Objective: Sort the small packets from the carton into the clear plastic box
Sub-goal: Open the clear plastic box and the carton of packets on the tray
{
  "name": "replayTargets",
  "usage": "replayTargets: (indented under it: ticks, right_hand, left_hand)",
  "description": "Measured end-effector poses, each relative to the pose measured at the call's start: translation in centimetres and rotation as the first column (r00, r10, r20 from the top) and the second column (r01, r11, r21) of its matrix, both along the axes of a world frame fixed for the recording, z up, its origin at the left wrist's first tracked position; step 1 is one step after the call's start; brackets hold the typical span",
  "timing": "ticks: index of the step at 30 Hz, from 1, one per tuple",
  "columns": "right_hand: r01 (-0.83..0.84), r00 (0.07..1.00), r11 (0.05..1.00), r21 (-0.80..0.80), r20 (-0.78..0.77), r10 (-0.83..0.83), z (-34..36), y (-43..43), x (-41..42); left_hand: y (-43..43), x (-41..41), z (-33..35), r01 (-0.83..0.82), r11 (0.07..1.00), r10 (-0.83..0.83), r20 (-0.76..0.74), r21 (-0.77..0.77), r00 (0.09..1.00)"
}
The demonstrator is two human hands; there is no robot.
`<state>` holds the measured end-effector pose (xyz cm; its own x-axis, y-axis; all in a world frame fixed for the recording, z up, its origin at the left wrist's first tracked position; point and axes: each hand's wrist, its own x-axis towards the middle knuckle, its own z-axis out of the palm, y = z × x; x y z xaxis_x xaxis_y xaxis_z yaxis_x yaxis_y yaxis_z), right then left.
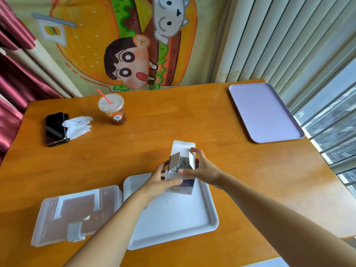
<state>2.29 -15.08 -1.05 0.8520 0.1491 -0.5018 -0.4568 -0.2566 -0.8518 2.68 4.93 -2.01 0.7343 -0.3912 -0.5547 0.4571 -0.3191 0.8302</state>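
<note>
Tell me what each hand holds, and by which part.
Both hold the carton: the left hand grips its lower left side, the right hand its right side near the open top.

Left hand (154, 185), right hand (205, 169): both bare. Left forearm (107, 228), right forearm (269, 205): bare along whole visible length, wrist to frame edge. Forearms slim, smooth. Fingertips blurred, nails unreadable. Right forearm looks broader toward lower corner.
</note>
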Motion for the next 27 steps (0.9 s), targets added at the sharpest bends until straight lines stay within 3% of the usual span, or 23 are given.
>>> replayTargets:
  ticks: [2,4,10,13,15,17,19,21,23,25,27]
  right_hand:
    - [-0.099,0.991,0.984,-0.146,0.075,0.110,-0.4,0.1,0.0]
    - [-0.142,0.985,0.978,-0.151,0.075,0.154,-0.8,0.3,-0.4]
    - [-0.021,0.987,0.983,-0.183,0.154,0.050,-2.6,1.5,-0.5]
    - [0.061,0.966,0.978,-0.199,0.260,-0.008,-2.5,2.5,-0.1]
    - [0.194,0.888,0.925,-0.327,0.460,-0.023,-2.3,3.2,0.1]
    - [0.324,0.737,0.828,-0.458,0.671,0.083,-1.1,4.3,0.1]
    - [0.400,0.587,0.794,-0.458,0.793,0.163,1.0,6.8,0.2]
    - [0.257,0.564,0.890,-0.376,0.806,0.178,3.0,10.2,-0.1]
    - [-0.041,0.661,0.940,-0.339,0.697,0.280,4.1,13.7,-0.7]
    - [-0.277,0.626,0.840,-0.466,0.576,0.526,3.5,17.4,-1.4]
    - [-0.383,0.541,0.641,-0.665,0.401,0.739,1.9,20.6,-2.4]
  left_hand:
    - [-0.2,0.0,0.3,-0.027,0.999,0.025,0.046,0.030,0.999]
    - [-0.1,-0.1,0.3,-0.055,0.996,0.050,0.078,0.066,0.996]
    - [1.7,-0.5,-0.4,-0.096,0.961,0.053,0.167,0.260,0.985]
    - [2.6,-0.8,-0.9,-0.126,0.958,0.073,0.204,0.259,0.976]
    - [3.2,-1.0,-1.1,-0.137,0.960,0.070,0.264,0.243,0.962]
    - [4.1,-1.1,-0.6,-0.178,0.961,0.104,0.317,0.214,0.943]
    - [5.7,-1.4,0.2,-0.241,0.954,0.151,0.410,0.178,0.899]
    - [8.4,-1.8,0.9,-0.301,0.926,0.126,0.565,0.228,0.816]
    - [11.5,-2.2,1.7,-0.367,0.882,0.078,0.675,0.296,0.733]
    - [15.2,-2.8,2.0,-0.461,0.801,0.043,0.732,0.382,0.680]
    - [19.0,-3.3,1.5,-0.549,0.662,0.014,0.724,0.510,0.690]
